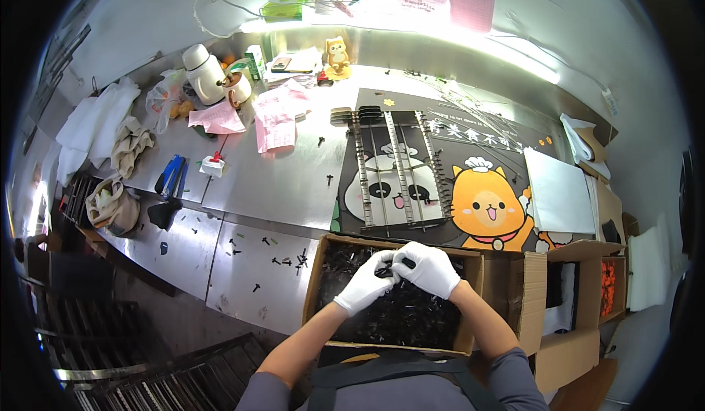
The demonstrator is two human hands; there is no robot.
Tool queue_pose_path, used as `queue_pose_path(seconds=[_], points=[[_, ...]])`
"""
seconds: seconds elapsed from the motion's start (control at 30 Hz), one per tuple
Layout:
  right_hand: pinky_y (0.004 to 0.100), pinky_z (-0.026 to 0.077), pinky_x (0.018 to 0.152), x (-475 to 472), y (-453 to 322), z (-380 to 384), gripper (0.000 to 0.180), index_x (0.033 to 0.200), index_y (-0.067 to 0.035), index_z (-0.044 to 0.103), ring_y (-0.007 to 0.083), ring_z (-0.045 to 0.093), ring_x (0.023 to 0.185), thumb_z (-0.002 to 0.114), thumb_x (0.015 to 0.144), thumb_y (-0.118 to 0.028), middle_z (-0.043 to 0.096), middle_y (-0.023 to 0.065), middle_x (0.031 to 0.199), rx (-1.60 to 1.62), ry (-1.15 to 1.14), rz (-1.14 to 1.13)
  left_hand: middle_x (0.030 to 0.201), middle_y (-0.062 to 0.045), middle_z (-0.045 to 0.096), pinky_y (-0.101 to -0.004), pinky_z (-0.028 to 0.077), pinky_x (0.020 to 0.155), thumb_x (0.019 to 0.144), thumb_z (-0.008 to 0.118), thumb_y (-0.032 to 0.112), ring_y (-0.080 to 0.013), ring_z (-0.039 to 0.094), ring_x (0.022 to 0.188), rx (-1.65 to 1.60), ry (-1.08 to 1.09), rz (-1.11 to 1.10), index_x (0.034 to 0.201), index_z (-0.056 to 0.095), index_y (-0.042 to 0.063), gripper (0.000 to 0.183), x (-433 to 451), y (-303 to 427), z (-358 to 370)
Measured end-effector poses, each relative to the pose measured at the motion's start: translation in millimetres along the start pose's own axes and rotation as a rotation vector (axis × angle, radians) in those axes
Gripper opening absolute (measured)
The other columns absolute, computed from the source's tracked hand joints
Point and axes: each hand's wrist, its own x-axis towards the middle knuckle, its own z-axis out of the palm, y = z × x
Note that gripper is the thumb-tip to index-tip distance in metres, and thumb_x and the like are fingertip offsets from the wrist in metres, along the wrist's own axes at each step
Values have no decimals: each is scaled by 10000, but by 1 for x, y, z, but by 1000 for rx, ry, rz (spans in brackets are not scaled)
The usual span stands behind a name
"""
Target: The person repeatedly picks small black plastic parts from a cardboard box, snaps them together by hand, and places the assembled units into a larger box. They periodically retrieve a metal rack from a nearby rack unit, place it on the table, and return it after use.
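Both my hands wear white gloves and meet above a cardboard box (476, 301) filled with small black parts (396, 323), apparently plastic. Dark pieces (406, 263) show between the fingers; their exact shape is hidden. My left hand (366, 284) pinches some of them, its fingertips touching the other glove. Close beside it, my right hand (430, 270) is closed on a black piece too. Just beyond the box, a metal rack (392, 163) with notched rails lies on a dark mat (352, 191) printed with cartoon animals. Black parts line its right rail.
Loose black parts (275, 261) lie scattered on the metal table (259, 295) to the left. Farther back are a blue stapler (172, 174), pink papers (275, 116) and a white thermos (202, 74). Thin metal rods (479, 119) and white sheets (559, 191) lie right; an open carton (573, 356) stands nearby.
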Motion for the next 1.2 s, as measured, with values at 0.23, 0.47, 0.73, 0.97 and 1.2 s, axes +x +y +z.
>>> queue_pose_path(seconds=[0.23,0.47,0.73,0.97,1.2], points=[[340,529,708,-12,9,8,111,836,-99,670,266,662,780,653,851,-208,658,82,839,96,87,-17,885,-57,576,-203,401,503,857,548,-5,-99,542,695,-217,-52,-44,1416,360,86,597,-13,11,3],[399,499,546,-9,-3,34,169,739,-138,624,276,630,664,651,843,-268,608,59,722,-406,228,-100,1020,-81,603,-293,484,832,840,523,-35,-168,574,864,368,445,399,1344,461,55,515,12,-38,13],[361,503,868,-22,32,2,345,1020,-110,693,296,665,916,626,864,-410,698,120,1008,26,-770,275,876,-20,599,-185,386,510,953,594,158,-83,539,681,-573,124,-222,1035,555,134,93,-8,0,-71],[210,473,616,202,27,-77,172,892,-9,674,48,556,651,636,895,-177,645,19,779,382,149,158,915,5,614,-220,443,565,972,547,177,-71,566,774,-185,400,245,1157,593,102,205,122,123,-191],[365,497,882,366,100,-83,350,1124,-124,670,284,648,957,544,938,-392,691,98,1048,-270,-389,-41,1160,-50,615,-318,591,735,980,518,436,-153,608,1007,786,-40,36,1267,592,144,416,262,184,-235]])
